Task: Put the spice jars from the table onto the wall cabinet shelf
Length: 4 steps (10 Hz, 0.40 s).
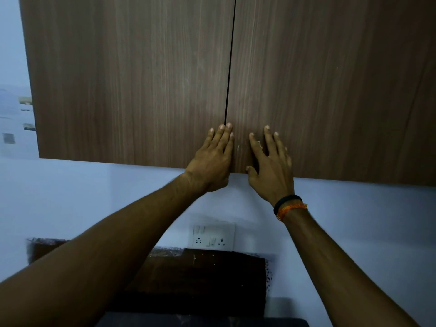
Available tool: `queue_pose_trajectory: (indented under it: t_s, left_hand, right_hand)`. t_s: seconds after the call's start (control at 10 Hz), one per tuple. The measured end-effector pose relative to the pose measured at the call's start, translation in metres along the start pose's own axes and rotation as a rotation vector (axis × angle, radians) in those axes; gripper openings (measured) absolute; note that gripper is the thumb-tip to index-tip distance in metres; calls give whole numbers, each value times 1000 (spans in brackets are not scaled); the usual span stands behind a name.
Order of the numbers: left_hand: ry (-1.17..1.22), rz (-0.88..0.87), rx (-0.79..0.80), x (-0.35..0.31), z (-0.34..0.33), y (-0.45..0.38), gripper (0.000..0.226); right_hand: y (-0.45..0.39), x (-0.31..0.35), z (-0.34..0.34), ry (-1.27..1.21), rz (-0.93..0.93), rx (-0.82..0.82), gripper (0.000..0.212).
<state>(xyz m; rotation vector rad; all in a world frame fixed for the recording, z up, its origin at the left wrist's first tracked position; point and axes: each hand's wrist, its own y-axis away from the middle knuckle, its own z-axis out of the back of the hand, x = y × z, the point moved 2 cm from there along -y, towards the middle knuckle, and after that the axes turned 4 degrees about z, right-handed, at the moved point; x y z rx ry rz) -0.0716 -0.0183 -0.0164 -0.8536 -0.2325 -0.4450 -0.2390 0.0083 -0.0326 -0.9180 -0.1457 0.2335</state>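
A brown wood-grain wall cabinet fills the upper view, and both its doors are closed. The left door (132, 79) and the right door (330, 86) meet at a thin dark seam. My left hand (212, 159) lies flat with straight fingers on the bottom corner of the left door, fingertips at the seam. My right hand (271, 166) presses flat on the bottom corner of the right door, thumb at the lower edge. No spice jars are in view, and the shelf is hidden behind the doors.
A white socket plate with switches (213, 234) sits on the pale wall below the cabinet. Under it runs a dark brown panel (200, 274). Pale wall shows on the left of the cabinet.
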Motion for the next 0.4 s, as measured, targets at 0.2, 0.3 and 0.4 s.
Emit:
queue_pose_trajectory:
  t_s: [0.2, 0.3, 0.4]
  left_hand:
    - [24, 17, 122, -2, 10, 1, 102]
    - [50, 31, 177, -1, 17, 2, 105]
    - [84, 18, 181, 3, 26, 4, 104]
  right_hand:
    - [70, 13, 29, -224, -87, 32, 69]
    - [110, 21, 53, -280, -100, 185, 46]
    - [164, 32, 81, -410, -98, 562, 41]
